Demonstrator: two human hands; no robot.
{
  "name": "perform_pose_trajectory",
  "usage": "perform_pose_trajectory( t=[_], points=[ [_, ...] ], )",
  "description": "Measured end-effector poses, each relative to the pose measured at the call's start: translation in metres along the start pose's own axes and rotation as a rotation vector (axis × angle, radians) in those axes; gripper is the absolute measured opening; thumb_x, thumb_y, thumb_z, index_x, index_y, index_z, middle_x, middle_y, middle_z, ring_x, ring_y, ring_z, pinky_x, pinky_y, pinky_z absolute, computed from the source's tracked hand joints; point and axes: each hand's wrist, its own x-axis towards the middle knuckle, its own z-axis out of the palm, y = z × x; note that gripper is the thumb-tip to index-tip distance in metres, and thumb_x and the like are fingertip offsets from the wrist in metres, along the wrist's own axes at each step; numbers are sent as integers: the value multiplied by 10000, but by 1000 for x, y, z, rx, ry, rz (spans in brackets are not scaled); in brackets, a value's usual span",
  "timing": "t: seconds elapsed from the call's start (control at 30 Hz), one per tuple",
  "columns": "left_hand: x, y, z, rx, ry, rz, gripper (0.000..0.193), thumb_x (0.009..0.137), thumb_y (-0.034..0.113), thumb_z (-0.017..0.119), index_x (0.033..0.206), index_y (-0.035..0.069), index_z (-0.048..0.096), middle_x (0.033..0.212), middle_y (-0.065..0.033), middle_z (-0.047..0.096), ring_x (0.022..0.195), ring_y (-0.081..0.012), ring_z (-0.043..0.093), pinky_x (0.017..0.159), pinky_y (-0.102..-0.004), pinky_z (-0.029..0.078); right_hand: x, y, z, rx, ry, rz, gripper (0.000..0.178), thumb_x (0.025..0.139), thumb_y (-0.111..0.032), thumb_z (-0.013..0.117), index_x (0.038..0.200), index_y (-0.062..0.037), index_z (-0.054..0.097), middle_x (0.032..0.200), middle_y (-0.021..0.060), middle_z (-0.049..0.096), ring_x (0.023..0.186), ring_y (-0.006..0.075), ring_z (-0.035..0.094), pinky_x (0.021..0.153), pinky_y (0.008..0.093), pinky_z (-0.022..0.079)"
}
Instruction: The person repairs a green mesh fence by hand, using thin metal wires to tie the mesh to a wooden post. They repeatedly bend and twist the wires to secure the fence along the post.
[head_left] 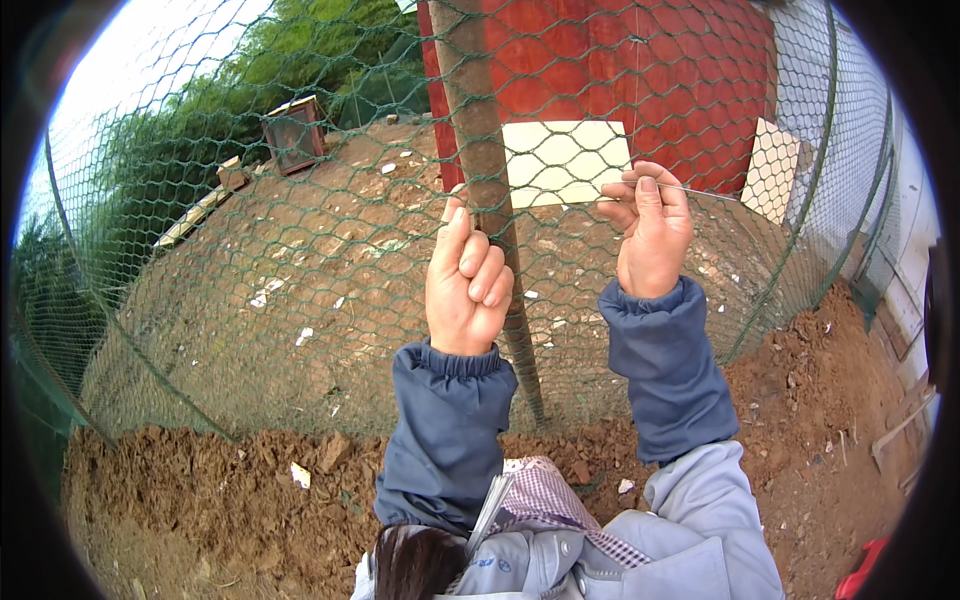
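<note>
Our right hand (653, 240) has its grip closed on a thin wire (710, 193), which runs out rightward near the green mesh netting (330, 230). Our left hand (468, 285), fingers curled, is raised beside the brown post (470, 100); we cannot tell whether its grip pinches anything.

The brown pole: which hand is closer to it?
Left. The left hand partly covers the brown pole from in front; the right hand is apart, to its right.
</note>
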Motion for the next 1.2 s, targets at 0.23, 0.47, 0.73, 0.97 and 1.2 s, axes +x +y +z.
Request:
perform_pose_trajectory(
  t=[0.23,0.47,0.73,0.97,1.2],
  points=[
    [-1,-3,-4,-27,-12,70,177,959,213,410,1125,187,465,509,67,313,353,-47,294,293,-203,273,-3,2,-2,2,-5,21,149,927,-99,452,1015,1,517,886,79,556,753,167,611,578,254,544],
    [-2,-4,-6,38,31,98,189,949,240,440,1115,154,468,503,65,290,356,-46,286,294,-203,253,-11,-4,1,-23,-54,53,144,927,-98,457,1022,-5,514,901,79,571,778,171,620,601,254,538],
    [-7,-4,8,355,228,166,213,914,206,509,1100,120,452,606,31,443,381,-56,335,333,-212,268,-38,-4,19,-228,-259,-253,89,906,-41,484,981,-1,458,938,111,576,829,165,616,678,259,535],
    [-9,-1,15,348,196,175,305,896,104,456,1184,67,362,645,-11,489,402,-67,345,370,-207,282,-53,-1,27,-358,-408,-400,121,868,42,507,945,-10,430,968,143,571,876,184,615,746,272,513],
    [-32,8,16,246,155,53,315,891,65,436,1200,49,376,615,0,457,397,-65,323,367,-203,271,-50,0,25,-556,-434,-510,118,840,76,532,916,-1,484,925,115,576,883,175,606,753,258,498]
  ],
)
